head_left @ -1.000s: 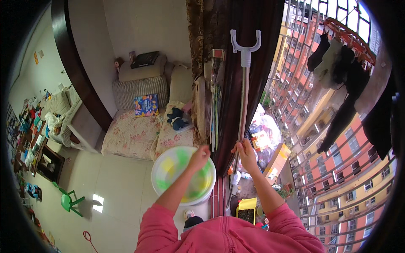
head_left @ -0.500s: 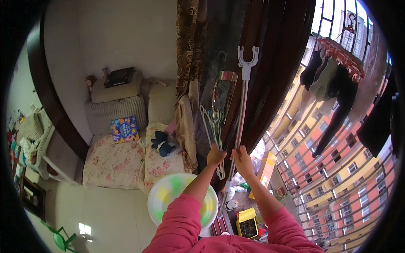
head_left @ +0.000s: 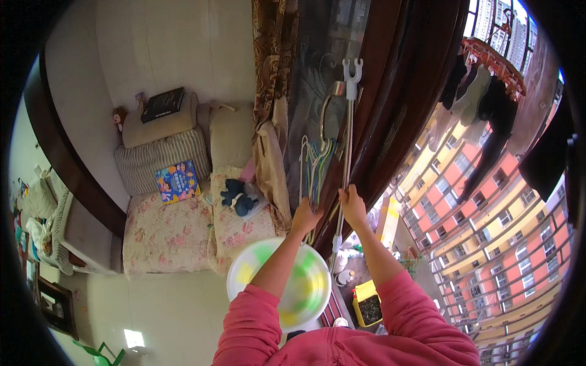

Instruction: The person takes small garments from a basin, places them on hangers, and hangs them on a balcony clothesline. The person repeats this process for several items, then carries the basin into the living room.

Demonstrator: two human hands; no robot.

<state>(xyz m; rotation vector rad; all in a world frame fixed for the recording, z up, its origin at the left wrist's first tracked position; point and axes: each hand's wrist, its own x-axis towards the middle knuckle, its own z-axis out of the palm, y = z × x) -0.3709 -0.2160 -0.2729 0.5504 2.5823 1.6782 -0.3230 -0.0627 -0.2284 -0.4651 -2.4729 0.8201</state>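
Note:
My left hand is closed around a bundle of thin clothes hangers, whose hooks point up beside a door handle. Just to its right, my right hand grips a long metal clothes pole. The pole stands almost upright, with a white forked head at its top. Both forearms reach forward in pink sleeves. Below my left forearm is a round basin patterned in white, green and yellow.
A sofa with floral covers holds a picture book and a dark blue plush toy. Dark door frames rise ahead. On the right, socks hang from a red clip rack near window bars. A yellow soil planter sits low.
Both hands and the held hangers and pole have moved slightly up and away from me. My view has shifted a little, and the basin appears farther right.

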